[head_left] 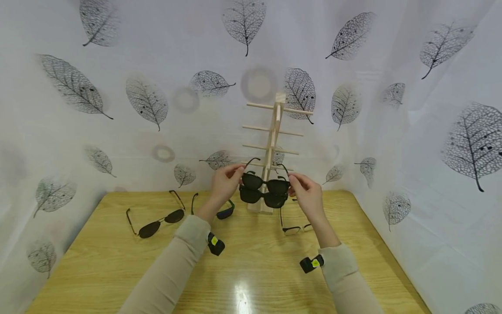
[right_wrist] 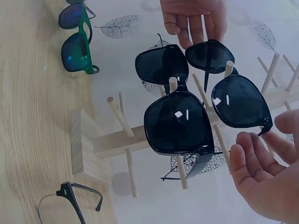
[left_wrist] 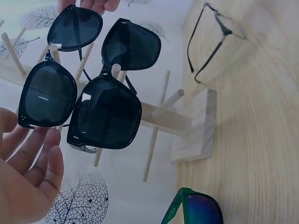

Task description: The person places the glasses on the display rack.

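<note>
Both hands up at the wooden rack, grasping one pair of black sunglasses [head_left: 277,186] between them: left hand [head_left: 225,185] at 9 o'clock of the pair, right hand [head_left: 309,196] at 3, each pinching its own end of the frame. Dark lenses face the wearer; bridge lies right at the tip of a front peg, though cannot tell whether it bears weight there. Rack [head_left: 273,136] rises behind, top end toward 12 o'clock, bare pegs above. At 6 o'clock, just below and partly overlapped in the head view, a second black pair [head_left: 251,195] sits with its bridge over a peg. On the table [head_left: 274,257]: aviators [head_left: 174,216] between 8 and 9 o'clock, arms unfolded; green-framed sunglasses [right_wrist: 76,53] at 8, partly hidden by the left wrist; clear glasses [right_wrist: 70,196] at 5. Leaf-print curtain [head_left: 188,26] behind everything.
</note>
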Demonstrator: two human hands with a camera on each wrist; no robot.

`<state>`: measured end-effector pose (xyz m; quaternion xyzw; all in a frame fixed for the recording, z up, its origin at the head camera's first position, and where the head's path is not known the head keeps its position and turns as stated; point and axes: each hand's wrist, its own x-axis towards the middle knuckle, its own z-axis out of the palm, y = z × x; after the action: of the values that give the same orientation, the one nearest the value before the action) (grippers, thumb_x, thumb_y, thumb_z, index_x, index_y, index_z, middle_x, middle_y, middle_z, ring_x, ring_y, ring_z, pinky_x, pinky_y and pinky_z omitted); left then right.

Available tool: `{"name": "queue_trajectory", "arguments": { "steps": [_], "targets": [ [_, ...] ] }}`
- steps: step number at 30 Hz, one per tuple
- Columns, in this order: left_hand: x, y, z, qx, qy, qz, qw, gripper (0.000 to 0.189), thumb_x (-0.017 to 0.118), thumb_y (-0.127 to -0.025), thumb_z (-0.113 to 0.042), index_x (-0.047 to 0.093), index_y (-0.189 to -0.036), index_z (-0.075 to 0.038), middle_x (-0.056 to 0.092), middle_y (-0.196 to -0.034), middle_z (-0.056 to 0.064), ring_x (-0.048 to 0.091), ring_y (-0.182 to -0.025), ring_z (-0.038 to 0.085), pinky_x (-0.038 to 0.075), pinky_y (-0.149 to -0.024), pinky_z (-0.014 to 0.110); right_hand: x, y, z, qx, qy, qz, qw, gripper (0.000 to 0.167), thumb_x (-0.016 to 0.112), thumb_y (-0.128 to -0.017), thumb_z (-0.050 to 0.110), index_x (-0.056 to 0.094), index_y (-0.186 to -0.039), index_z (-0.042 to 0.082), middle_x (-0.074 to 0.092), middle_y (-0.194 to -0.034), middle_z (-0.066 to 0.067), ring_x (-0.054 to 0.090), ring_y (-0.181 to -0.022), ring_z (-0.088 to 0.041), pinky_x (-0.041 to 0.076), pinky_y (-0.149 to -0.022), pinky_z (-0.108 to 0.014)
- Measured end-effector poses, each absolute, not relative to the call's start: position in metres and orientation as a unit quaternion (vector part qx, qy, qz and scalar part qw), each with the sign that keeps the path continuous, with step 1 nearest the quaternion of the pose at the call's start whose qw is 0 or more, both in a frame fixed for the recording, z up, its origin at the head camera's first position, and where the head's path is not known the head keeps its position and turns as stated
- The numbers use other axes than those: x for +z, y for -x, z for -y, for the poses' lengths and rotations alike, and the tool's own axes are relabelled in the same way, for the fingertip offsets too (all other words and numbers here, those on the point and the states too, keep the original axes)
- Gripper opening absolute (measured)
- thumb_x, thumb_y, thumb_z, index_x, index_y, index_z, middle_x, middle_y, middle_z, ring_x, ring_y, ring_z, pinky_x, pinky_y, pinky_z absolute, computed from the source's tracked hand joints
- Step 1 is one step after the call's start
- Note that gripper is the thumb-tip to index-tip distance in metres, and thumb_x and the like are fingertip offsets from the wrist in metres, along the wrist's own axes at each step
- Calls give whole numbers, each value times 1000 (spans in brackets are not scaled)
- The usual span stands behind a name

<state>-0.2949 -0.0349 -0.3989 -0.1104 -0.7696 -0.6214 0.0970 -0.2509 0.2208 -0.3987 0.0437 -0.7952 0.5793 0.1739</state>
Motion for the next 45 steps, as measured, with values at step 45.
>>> {"name": "queue_trajectory", "arguments": {
  "steps": [45],
  "targets": [
    [-494, 198, -14, -588, 183, 787, 21, 27, 67, -104, -20, 75, -128, -10, 78, -106, 9, 72, -91, 19, 58, -78, 26, -476, 208, -319, 500, 63, 855, 123, 41, 63, -108, 30, 68, -136, 1, 70, -131, -21, 67, -94, -3, 59, -80, -22]
  ]
}}
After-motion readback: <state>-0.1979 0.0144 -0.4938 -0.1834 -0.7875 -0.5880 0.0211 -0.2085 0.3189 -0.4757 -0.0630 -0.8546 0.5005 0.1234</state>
